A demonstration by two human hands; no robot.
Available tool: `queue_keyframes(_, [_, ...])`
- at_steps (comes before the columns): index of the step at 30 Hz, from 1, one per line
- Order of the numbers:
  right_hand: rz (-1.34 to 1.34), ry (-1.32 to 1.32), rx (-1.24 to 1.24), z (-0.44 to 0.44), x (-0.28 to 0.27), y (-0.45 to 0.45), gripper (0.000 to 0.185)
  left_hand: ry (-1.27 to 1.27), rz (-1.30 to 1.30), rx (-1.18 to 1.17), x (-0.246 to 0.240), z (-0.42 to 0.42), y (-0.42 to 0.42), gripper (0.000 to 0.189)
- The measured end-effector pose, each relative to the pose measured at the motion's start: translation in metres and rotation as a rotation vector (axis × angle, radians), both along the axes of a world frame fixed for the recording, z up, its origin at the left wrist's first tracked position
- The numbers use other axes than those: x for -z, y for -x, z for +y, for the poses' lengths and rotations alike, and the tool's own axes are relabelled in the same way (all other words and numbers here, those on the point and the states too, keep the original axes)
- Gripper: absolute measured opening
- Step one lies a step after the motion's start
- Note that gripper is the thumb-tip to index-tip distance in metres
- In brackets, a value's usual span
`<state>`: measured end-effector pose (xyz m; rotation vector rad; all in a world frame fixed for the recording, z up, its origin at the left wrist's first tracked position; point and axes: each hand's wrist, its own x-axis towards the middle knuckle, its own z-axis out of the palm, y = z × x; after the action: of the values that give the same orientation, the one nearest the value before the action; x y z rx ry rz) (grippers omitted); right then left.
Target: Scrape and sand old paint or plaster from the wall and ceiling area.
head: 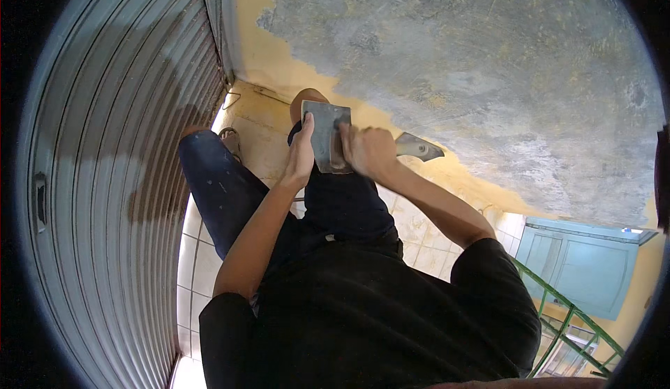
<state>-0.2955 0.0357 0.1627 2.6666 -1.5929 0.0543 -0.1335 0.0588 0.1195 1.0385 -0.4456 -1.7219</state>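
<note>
My left hand (pixel 299 156) holds a flat grey rectangular plate (pixel 322 132) by its left edge, the thumb lying along its face. The plate is over my raised right knee, and a brownish patch marks its lower right part. Slightly blurred, my right hand (pixel 370 150) is a fist at the plate's right edge, one finger against its face. From the far side of this fist sticks out a scraper-like hand tool (pixel 419 147), pale near the fingers and grey at its flared end, with a round spot that looks like a hole. The rest of the tool is hidden by the hand.
A wall (pixel 445 59) with a rough grey patch over yellow paint rises ahead and to the right. Along the left runs a ribbed metal shutter (pixel 120 127). Below is a stained tiled floor (pixel 261 122). Blue panel doors (pixel 581 263) and a green metal railing (pixel 562 305) stand at right.
</note>
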Motion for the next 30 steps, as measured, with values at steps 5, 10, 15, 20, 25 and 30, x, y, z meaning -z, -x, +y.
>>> queue_keyframes(5, [-0.042,0.071,0.106,-0.012,-0.01,-0.001,0.048,-0.001,-0.057,-0.034,-0.015,0.002,0.002,0.072])
queue_keyframes(10, [0.03,0.022,0.06,-0.023,-0.008,0.01,0.048,0.058,-0.032,0.018,0.003,-0.002,0.003,0.072])
queue_keyframes(15, [0.064,-0.031,0.003,0.002,-0.017,-0.003,0.047,0.047,-0.117,-0.003,0.007,0.001,0.001,0.073])
queue_keyframes(20, [-0.026,0.005,0.144,-0.034,-0.01,0.011,0.046,-0.007,-0.059,0.027,0.011,-0.007,0.005,0.072])
queue_keyframes(25, [0.019,0.014,-0.029,-0.001,-0.008,-0.007,0.043,-0.002,-0.031,-0.023,0.016,-0.002,-0.001,0.074])
queue_keyframes(30, [0.015,0.062,0.135,-0.03,-0.009,0.003,0.04,0.009,-0.16,0.069,0.013,-0.005,0.0,0.077])
